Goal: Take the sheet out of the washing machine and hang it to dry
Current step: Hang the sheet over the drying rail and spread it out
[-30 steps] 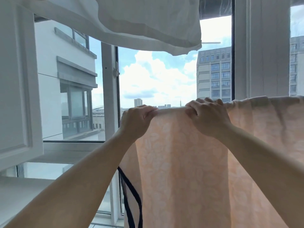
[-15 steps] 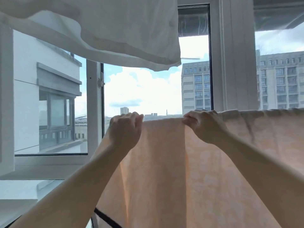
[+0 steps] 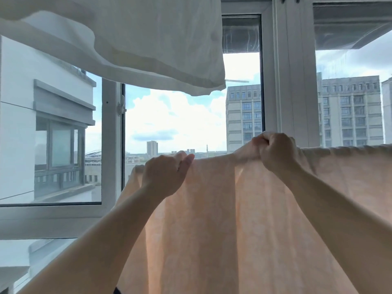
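Note:
A pale peach sheet (image 3: 222, 219) with a faint leaf pattern hangs in front of the window, its top edge running from the middle to the right side of the head view. My left hand (image 3: 163, 177) pinches that top edge near its left end. My right hand (image 3: 275, 151) grips a bunched part of the edge further right and holds it slightly higher. To the right of my right hand the sheet lies folded over a horizontal line or rod, which the cloth hides. The sheet's lower part runs out of view below.
A white cloth (image 3: 131, 39) hangs overhead across the upper left. White window frames (image 3: 286, 81) stand behind the sheet, with an opened pane (image 3: 51, 134) at the left. Buildings and cloudy sky lie beyond the glass.
My hands have spread further apart along the sheet's top edge, the left one sliding left. My right hand has lifted its bunch of cloth. The view has tilted upward.

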